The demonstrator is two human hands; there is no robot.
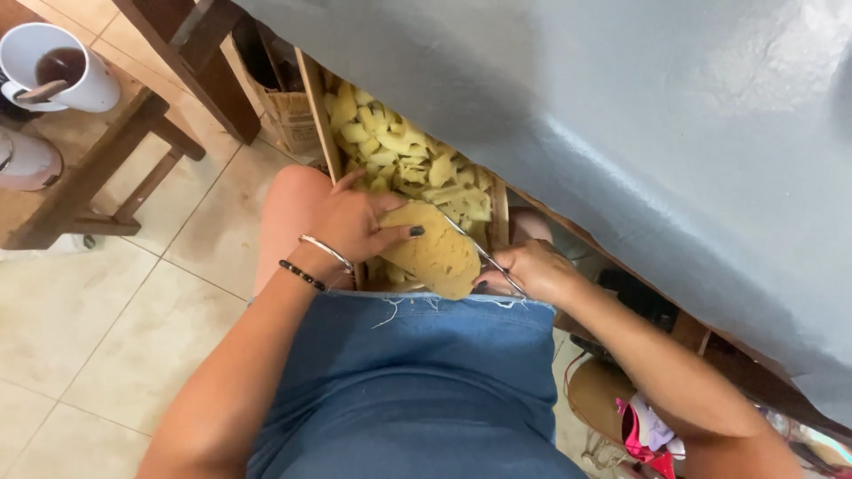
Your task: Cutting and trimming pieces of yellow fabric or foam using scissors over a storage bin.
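My left hand (353, 222) grips a flat yellow sponge-like foam piece (435, 253) over my lap, thumb on top with a dark painted nail. My right hand (530, 270) holds metal scissors (479, 251), whose blades lie across the foam's right edge. Just beyond my knees stands a wooden box (312, 98) full of several small yellow foam offcuts (399, 155). I wear denim shorts (417, 372), and a silver bangle plus a black bead bracelet on the left wrist.
A grey-painted table top (639, 115) overhangs on the right. A wooden stool frame (115, 160) and a white cup with dark liquid (58, 66) stand at the left on beige floor tiles. Pink and white cloth (648, 435) lies lower right.
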